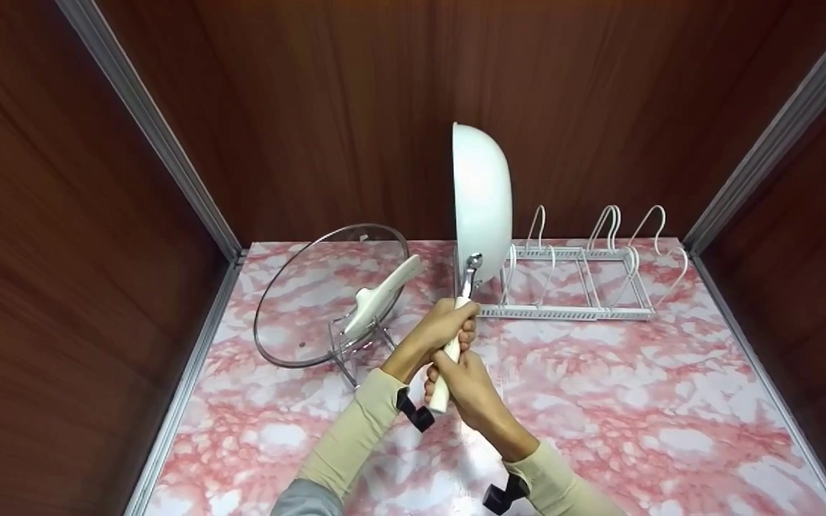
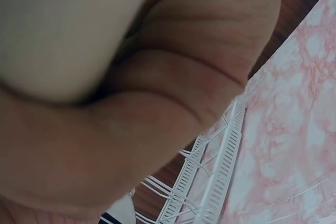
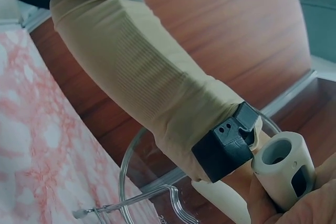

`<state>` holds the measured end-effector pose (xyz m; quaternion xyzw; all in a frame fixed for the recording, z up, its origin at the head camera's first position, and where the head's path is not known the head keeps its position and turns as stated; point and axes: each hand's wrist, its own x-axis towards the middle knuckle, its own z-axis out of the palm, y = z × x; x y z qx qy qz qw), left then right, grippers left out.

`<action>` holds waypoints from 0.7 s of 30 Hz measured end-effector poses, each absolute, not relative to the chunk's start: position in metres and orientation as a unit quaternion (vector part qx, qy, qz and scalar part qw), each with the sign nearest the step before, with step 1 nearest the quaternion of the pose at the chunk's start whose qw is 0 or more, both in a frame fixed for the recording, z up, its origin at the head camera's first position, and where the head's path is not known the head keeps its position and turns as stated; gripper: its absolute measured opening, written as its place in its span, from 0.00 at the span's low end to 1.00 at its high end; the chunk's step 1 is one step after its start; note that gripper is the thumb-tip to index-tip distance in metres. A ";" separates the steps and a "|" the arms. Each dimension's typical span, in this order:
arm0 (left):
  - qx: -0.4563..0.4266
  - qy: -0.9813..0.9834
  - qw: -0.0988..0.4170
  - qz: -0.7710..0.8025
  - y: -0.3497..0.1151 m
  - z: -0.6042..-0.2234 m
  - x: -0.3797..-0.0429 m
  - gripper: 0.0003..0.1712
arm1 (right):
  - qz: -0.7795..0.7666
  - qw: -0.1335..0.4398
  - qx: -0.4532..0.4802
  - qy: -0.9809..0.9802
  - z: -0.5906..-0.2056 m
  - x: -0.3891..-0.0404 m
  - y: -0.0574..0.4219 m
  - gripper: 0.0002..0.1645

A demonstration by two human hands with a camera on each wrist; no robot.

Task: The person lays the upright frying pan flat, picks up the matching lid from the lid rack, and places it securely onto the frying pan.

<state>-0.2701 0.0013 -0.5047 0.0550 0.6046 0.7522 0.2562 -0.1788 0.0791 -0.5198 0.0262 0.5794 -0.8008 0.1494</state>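
White pan [image 1: 486, 193], turned on its side, is held toward the back edge of the surface [image 1: 635, 401]. Nearest, the right hand [image 1: 469, 387] is clamped round the lower part of the cream handle [image 1: 439, 398]; just beyond, the left hand [image 1: 444, 330] clamps its upper part. To their left, a glass lid [image 1: 377, 301] leans in a wire stand [image 1: 340, 355]. Farther off, a white rack [image 1: 563, 313] stands along the back edge toward the right corner, its left end partly hidden by the pan.
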 end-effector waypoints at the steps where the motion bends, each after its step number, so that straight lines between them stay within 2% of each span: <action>1: 0.055 0.604 0.256 0.753 0.001 -0.504 -0.270 0.19 | -0.801 0.148 0.025 0.580 -0.520 -0.178 0.079 0.02; 21: 0.062 0.598 0.249 0.759 0.005 -0.495 -0.263 0.14 | -0.793 0.142 0.011 0.593 -0.511 -0.173 0.084 0.03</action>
